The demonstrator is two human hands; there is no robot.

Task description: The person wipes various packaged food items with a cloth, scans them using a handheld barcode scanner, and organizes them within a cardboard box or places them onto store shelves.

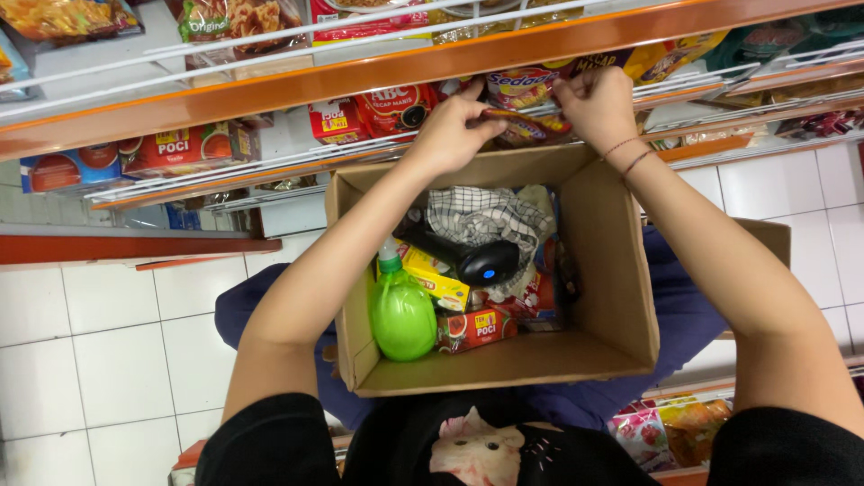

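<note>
**Both hands on a snack packet at the shelf edge**

The snack packet (pixel 526 126) sits at the front of the middle shelf (pixel 270 166), just above the far rim of the cardboard box (pixel 621 297), and you have it between your two hands. Your left hand (pixel 450 130) pinches its left end, fingers curled tight, thumb and fingertips closed on the wrapper. Your right hand (pixel 594 103) is clenched on the upper right edge of the same packet, with thin cord bracelets (pixel 630 155) around that wrist.

The box rests on your lap, open at the top, directly below your forearms. Inside it, a green spray bottle (pixel 402 310) lies at the left, touching the box wall. Beside it lie a yellow carton (pixel 436 277) and a red tea box (pixel 475 328). A black handheld scanner (pixel 477 259) lies across the middle, on top of a checked cloth (pixel 486 216).

Red packets (pixel 396 110) stand just left of your left hand on the shelf. An orange shelf rail (pixel 360 76) runs above. White floor tiles (pixel 99 351) lie to the left.
</note>
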